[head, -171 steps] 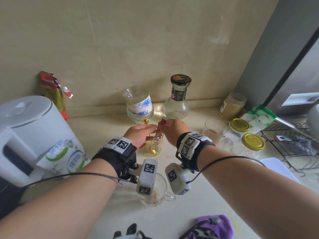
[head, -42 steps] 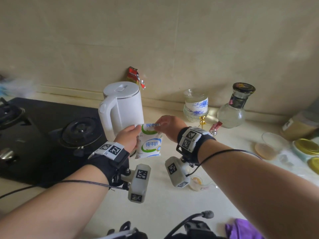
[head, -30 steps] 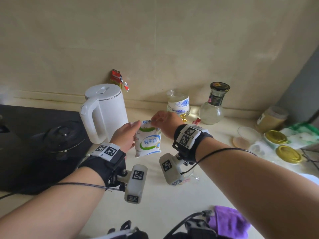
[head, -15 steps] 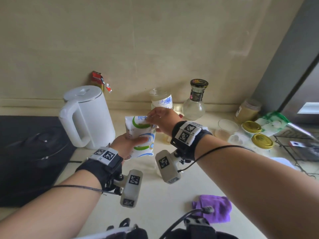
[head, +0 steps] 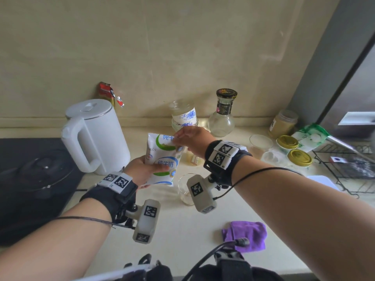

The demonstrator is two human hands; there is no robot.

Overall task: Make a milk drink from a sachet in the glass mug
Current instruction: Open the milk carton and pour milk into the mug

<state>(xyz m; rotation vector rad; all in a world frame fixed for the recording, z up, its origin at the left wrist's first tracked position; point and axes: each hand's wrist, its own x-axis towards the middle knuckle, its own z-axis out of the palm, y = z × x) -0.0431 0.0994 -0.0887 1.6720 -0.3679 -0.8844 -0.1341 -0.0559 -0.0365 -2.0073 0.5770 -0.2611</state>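
Observation:
A white milk sachet (head: 160, 159) with green and blue print is held upright above the counter. My left hand (head: 142, 171) grips its lower part from the left. My right hand (head: 194, 141) pinches its top right corner. The glass mug (head: 185, 189) stands on the counter just below and right of the sachet, partly hidden by the tracker on my right wrist; a little pale residue shows at its bottom.
A white kettle (head: 95, 136) stands to the left, beside a black hob (head: 30, 179). Behind are a blue-patterned jar (head: 184, 116) and a glass bottle (head: 222, 116). Lidded jars (head: 299, 157), a wire rack (head: 349, 169) and a purple cloth (head: 245, 235) lie right.
Both hands carried the sachet from beside the kettle to the right, over the glass mug. My left hand slid down to its lower part; my right hand keeps the top corner.

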